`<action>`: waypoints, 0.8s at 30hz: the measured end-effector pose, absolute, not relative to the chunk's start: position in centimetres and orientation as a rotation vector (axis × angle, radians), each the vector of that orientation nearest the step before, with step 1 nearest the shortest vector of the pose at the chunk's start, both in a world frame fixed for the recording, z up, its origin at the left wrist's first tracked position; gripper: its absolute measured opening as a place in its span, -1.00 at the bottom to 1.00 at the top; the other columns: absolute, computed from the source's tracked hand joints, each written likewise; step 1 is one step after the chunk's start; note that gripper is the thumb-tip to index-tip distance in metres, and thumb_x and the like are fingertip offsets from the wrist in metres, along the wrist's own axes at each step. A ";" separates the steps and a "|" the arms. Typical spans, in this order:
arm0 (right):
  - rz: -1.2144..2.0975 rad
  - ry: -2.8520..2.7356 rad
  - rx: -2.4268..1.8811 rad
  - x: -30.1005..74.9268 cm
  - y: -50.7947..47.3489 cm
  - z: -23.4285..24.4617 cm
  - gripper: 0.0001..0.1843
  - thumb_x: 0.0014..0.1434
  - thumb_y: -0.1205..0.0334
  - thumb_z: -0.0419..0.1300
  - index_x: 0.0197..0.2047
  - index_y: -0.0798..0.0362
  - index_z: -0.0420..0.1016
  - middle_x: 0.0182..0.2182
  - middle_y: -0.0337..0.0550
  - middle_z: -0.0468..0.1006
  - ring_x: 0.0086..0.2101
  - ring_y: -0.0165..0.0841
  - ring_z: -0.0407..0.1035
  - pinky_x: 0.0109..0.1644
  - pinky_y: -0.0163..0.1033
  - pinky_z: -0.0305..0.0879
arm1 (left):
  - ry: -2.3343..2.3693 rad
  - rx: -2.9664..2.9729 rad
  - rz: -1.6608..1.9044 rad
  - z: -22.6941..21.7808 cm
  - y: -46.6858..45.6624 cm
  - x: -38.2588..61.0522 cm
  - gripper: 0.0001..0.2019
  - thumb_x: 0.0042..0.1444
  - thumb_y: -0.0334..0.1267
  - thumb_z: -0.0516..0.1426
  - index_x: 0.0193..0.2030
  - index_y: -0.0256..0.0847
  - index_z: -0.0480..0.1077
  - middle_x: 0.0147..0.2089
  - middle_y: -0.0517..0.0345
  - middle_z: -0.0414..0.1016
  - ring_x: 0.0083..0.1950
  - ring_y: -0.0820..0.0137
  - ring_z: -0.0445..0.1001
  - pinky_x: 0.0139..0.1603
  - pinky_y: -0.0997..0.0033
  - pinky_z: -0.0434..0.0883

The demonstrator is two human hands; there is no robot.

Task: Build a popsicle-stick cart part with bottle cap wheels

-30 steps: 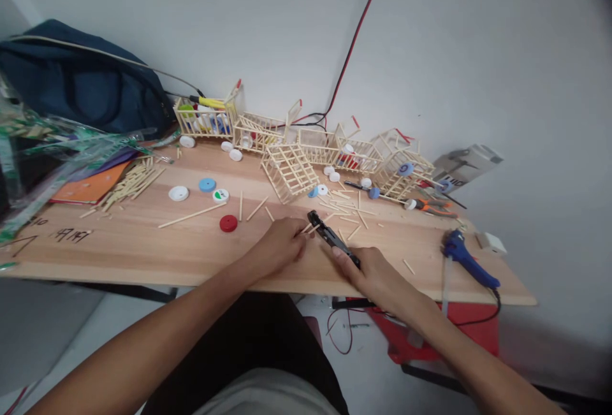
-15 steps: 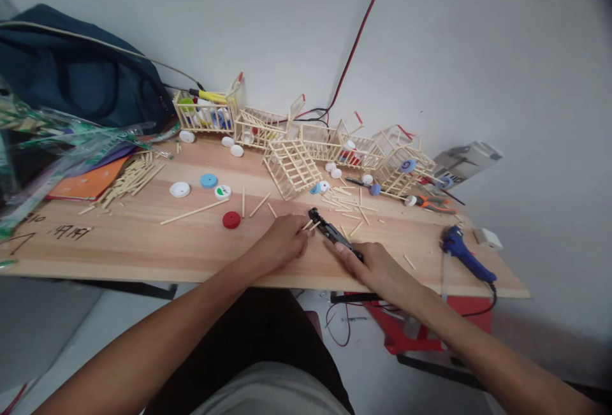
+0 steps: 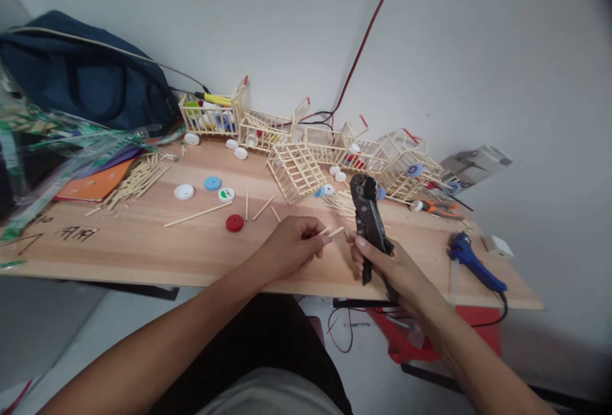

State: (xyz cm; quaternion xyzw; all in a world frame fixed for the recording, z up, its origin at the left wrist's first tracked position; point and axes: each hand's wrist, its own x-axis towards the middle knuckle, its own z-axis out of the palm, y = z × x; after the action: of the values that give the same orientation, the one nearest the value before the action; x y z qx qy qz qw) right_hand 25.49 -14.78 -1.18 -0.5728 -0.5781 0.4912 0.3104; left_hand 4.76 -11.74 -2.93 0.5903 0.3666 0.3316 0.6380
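Note:
My left hand [image 3: 299, 243] is closed, pinching two short wooden sticks [image 3: 336, 232] between thumb and fingers, above the front of the table. To its right, my right hand [image 3: 377, 259] grips black crimping pliers [image 3: 368, 211] by the handles, with the head pointing up and away from me. A small gap separates the stick ends from the pliers. Just beyond my left hand, a small cart of wooden sticks [image 3: 299, 173] lies tilted on the table. Loose cut sticks [image 3: 342, 201] are scattered behind the pliers, which hide part of them.
More stick carts [image 3: 210, 115] line the wall. A red bottle cap [image 3: 234, 222], a blue cap [image 3: 213, 183] and white caps lie left on the wooden table [image 3: 143, 252]. At right are a blue glue gun [image 3: 473, 262] and orange-handled pliers [image 3: 442, 209]. A dark blue bag [image 3: 90, 77] sits back left.
My right hand has lifted the black pliers off the sticks, moving them right and turning their head upward. My left hand still pinches the sticks, now slightly further right.

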 end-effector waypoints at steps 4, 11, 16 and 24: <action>1.319 -1.437 -1.410 23.6 -14.5 -1.1 -0.59 0.11 -0.12 0.22 -0.48 0.07 0.33 -0.57 -0.24 0.35 -0.51 -0.39 0.27 -0.41 -0.28 0.26 | 0.866 1.393 0.723 -2.1 -12.2 4.9 -0.76 0.11 -0.16 0.09 -0.50 -0.24 0.30 -0.69 0.36 0.19 -0.69 0.59 0.13 -0.66 0.59 0.06; 1.347 -1.374 -1.351 23.0 -14.2 -2.5 -0.71 0.14 0.00 0.24 -0.40 0.05 0.34 -0.54 -0.25 0.37 -0.49 -0.38 0.29 -0.37 -0.27 0.28 | 0.944 1.585 0.719 -2.1 -12.7 3.9 -0.71 0.17 -0.15 0.07 -0.52 -0.24 0.33 -0.64 0.28 0.29 -0.60 0.52 0.28 -0.52 0.53 0.19; 1.426 -1.162 -1.260 22.3 -13.9 -2.9 -0.69 0.03 0.06 0.34 -0.27 0.03 0.36 -0.54 -0.27 0.36 -0.49 -0.37 0.28 -0.42 -0.27 0.30 | 1.512 2.121 0.852 -1.1 -11.6 -1.2 -0.72 0.27 -0.23 -0.02 -0.37 -0.25 0.43 -0.34 0.07 0.47 -0.23 0.31 0.39 -0.16 0.34 0.25; 1.565 -1.079 -1.190 20.5 -13.6 -3.8 -0.68 -0.04 0.08 0.40 -0.38 0.06 0.39 -0.56 -0.25 0.37 -0.50 -0.38 0.29 -0.44 -0.29 0.30 | 1.874 2.405 0.856 -5.5 -10.3 -8.7 -0.65 0.11 -0.55 0.01 -0.03 -0.21 0.44 -0.12 0.00 0.40 -0.12 0.25 0.25 -0.15 0.29 0.25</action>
State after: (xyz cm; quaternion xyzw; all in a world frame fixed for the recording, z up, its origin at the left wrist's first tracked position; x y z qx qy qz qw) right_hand 20.48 -13.55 -3.85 -0.4781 -0.4332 0.6286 0.4344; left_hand -8.71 -10.30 -5.47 0.7593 0.5918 0.2704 -0.0128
